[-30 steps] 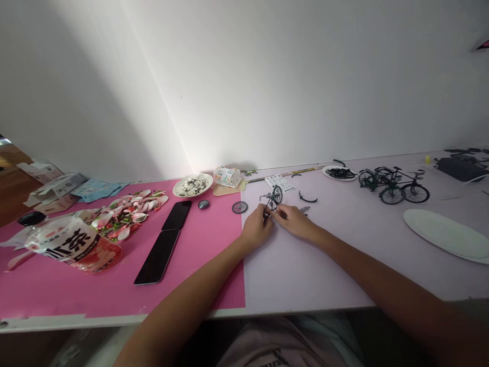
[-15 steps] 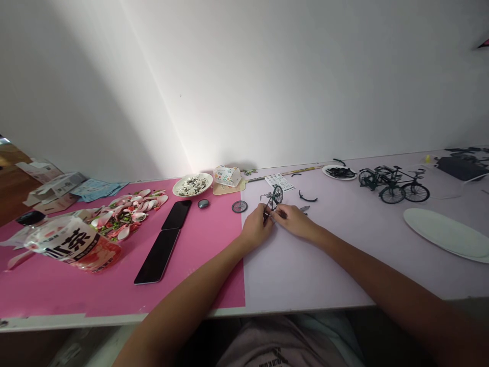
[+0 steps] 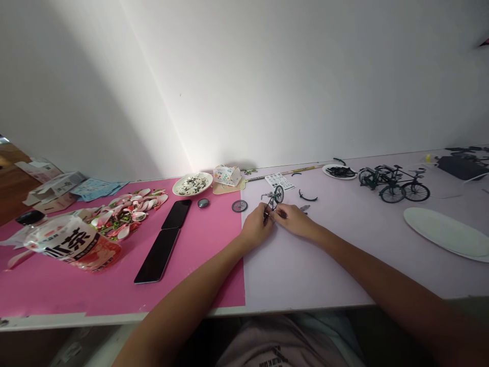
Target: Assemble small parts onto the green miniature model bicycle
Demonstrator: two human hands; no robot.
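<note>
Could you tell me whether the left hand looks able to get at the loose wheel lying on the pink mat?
Probably yes: the loose wheel lies just beside the left hand, nothing between, though that hand grips the small bicycle model.

Bare forearms, no sleeves; pale pink garment with dark print on lap.

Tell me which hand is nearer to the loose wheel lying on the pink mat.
Left. The left hand sits just right of the loose wheel, nearer the person; the right hand lies farther right, beyond the small bicycle frame that both hands pinch.
</note>
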